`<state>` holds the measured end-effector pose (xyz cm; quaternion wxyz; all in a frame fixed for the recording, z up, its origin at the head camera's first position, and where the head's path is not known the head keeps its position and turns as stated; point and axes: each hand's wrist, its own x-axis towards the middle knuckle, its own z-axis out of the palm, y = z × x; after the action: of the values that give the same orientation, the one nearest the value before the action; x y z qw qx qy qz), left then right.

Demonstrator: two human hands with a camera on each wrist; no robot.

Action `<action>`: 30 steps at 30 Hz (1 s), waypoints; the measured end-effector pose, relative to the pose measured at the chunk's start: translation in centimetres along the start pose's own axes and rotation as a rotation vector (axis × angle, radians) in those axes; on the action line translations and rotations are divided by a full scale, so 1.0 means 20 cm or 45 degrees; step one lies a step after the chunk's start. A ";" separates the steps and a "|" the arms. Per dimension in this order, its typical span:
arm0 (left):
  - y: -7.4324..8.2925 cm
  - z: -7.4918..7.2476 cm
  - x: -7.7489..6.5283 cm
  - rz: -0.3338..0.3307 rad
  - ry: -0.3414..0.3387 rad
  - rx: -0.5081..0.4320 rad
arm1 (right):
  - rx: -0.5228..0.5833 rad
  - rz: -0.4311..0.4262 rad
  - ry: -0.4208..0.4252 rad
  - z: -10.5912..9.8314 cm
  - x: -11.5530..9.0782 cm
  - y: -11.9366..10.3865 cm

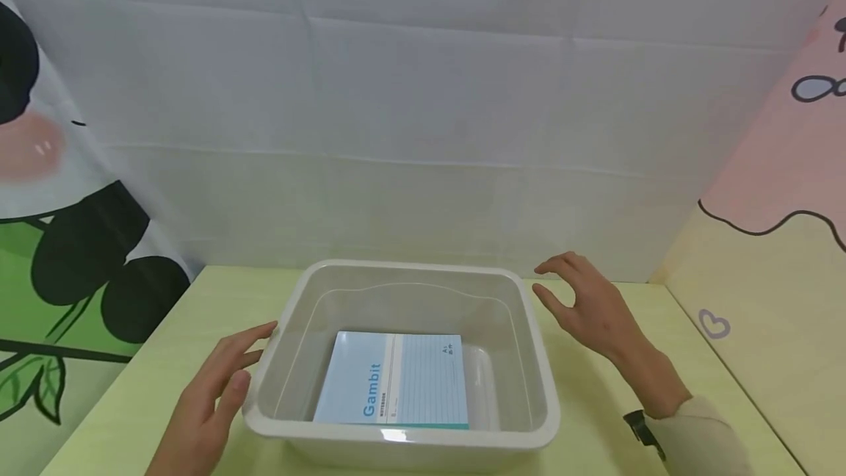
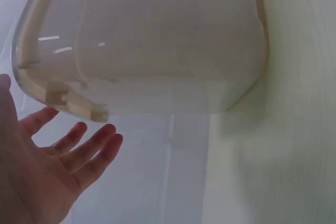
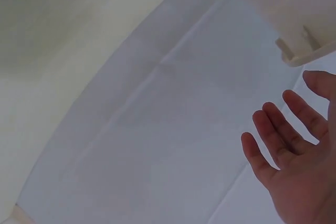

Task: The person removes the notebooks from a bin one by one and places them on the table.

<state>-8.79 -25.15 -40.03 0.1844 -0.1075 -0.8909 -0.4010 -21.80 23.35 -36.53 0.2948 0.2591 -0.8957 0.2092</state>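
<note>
A whitish plastic basin (image 1: 403, 432) stands on the table, and a light blue notebook (image 1: 390, 380) marked "Gambit" lies flat on its bottom. My left hand (image 1: 208, 399) is beside the basin's left rim, its fingers spread and its fingertips close to the edge; contact is not certain. In the left wrist view that hand (image 2: 58, 161) appears just below the rim of the basin (image 2: 168, 35). To the right of the basin, my right hand (image 1: 591, 307) hovers with fingers loosely bent, apart from the rim. The right wrist view shows this hand (image 3: 299, 156) holding nothing.
The pale yellow-green table (image 1: 608, 417) extends on both sides of the basin. A white cloth wall (image 1: 423, 109) rises behind it. Printed cartoon panels flank the table, a panda panel (image 1: 99, 263) at left and a pink and cream one (image 1: 760, 189) at right.
</note>
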 end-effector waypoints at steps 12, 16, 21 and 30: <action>0.05 0.06 -0.05 -0.141 -0.116 0.049 | 0.023 -0.102 -0.125 -0.06 0.21 -0.16; 0.04 0.07 -0.06 -0.225 -0.153 0.053 | 0.059 -0.141 -0.178 -0.07 0.28 -0.22; 0.02 0.08 -0.05 -0.366 -0.238 -0.004 | 0.095 -0.202 -0.274 -0.06 0.36 -0.31; 0.02 0.11 -0.06 -0.321 -0.187 -0.091 | 0.101 -0.359 -0.332 -0.05 0.50 -0.46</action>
<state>-8.03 -23.24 -41.61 0.0628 -0.0303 -0.8935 -0.4435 -22.84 13.29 -27.29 0.1923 0.4184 -0.8721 0.1655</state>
